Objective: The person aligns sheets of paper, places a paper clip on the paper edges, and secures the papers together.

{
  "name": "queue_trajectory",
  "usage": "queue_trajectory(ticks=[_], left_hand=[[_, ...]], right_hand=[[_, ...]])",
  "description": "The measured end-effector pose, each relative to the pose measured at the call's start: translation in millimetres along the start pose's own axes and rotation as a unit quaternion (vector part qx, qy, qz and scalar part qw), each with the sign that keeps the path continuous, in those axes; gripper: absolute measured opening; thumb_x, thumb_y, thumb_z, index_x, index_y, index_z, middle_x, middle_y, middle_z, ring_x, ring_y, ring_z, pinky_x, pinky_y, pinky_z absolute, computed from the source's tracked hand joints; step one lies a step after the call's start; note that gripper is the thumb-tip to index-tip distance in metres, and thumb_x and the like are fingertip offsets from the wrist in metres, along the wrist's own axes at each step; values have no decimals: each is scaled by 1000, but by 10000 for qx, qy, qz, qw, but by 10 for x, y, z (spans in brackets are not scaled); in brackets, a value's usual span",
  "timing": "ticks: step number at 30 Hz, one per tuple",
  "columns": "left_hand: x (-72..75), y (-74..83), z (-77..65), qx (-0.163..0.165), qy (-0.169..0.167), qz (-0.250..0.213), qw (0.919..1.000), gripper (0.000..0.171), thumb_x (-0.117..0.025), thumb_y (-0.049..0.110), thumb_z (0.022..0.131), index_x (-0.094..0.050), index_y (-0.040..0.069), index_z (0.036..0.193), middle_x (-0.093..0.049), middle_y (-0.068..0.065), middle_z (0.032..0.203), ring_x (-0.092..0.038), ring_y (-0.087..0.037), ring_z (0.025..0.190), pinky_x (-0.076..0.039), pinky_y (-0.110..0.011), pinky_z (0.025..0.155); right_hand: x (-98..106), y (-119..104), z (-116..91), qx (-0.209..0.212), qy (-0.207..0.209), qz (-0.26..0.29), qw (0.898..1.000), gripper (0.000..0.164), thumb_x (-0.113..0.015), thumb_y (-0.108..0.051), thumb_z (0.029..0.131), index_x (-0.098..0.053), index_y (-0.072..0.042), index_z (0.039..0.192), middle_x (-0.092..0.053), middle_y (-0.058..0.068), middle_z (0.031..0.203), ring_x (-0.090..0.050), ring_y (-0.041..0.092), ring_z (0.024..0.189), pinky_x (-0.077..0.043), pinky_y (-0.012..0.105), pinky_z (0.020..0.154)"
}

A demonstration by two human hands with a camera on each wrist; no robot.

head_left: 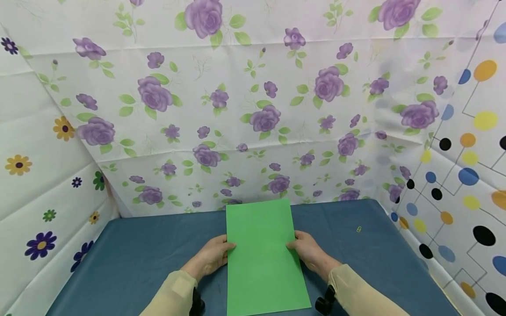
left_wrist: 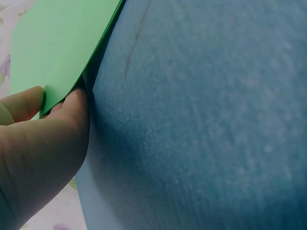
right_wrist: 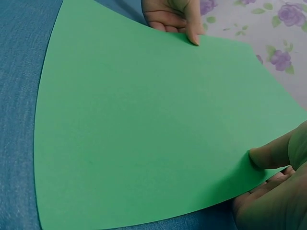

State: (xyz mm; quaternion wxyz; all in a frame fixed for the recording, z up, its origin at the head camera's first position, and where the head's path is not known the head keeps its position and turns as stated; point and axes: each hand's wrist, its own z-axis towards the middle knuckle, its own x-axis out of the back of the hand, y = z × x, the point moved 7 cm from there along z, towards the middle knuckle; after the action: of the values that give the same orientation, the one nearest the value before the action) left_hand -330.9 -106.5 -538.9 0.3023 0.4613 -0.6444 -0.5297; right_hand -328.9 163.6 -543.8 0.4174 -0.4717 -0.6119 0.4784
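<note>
A plain green sheet of paper (head_left: 261,259) lies lengthwise in front of me, its far end reaching the floral backdrop in the head view. My left hand (head_left: 211,256) pinches its left edge, thumb on top and fingers underneath. On the opposite edge, my right hand (head_left: 311,252) pinches it the same way. The left wrist view shows the paper's side raised off the blue cloth, with the left thumb (left_wrist: 29,103) on its face. Seen from the right wrist, the sheet (right_wrist: 144,124) bows slightly between both hands, and the right fingers are partly hidden below it.
Blue cloth (head_left: 158,245) covers the table. A small yellow loop, like a paper clip (head_left: 359,229), lies at the right. Purple-flowered fabric (head_left: 237,109) hangs behind, with patterned sheets at the left (head_left: 35,197) and right (head_left: 466,210) sides.
</note>
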Motion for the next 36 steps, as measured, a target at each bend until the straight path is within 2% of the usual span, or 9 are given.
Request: queue_trajectory(ticks=[14, 24, 31, 36], left_hand=[[52, -37, 65, 150, 198, -97, 9996, 46, -52, 13, 109, -41, -10, 148, -68, -16, 122, -69, -25, 106, -59, -40, 89], [38, -13, 56, 68, 140, -28, 9999, 44, -51, 12, 109, -43, -10, 146, -69, -15, 121, -70, -26, 107, -59, -41, 90], [32, -12, 54, 36, 192, -28, 9998, 44, -50, 12, 109, -42, -10, 146, -68, -16, 122, -70, -26, 105, -59, -40, 89], [41, -32, 57, 53, 226, -5, 9997, 44, -51, 13, 110, -42, -9, 147, -68, -16, 123, -70, -25, 104, -60, -40, 88]], right_hand=[[2, 13, 12, -53, 45, -122, 9999, 50, -51, 2, 103, -37, 14, 150, -57, 27, 132, -67, 32, 102, -58, 48, 84], [27, 22, 3, -37, 20, -103, 9999, 51, -54, 2, 101, -39, 14, 148, -59, 24, 132, -67, 29, 103, -58, 48, 86], [136, -3, -14, -10, 208, -191, 9996, 40, -57, 1, 100, -53, 13, 137, -71, 16, 112, -70, 25, 91, -59, 40, 76], [231, -21, -39, 87, 263, -283, 9992, 35, -58, -1, 99, -57, 11, 132, -72, 16, 111, -70, 27, 94, -60, 42, 79]])
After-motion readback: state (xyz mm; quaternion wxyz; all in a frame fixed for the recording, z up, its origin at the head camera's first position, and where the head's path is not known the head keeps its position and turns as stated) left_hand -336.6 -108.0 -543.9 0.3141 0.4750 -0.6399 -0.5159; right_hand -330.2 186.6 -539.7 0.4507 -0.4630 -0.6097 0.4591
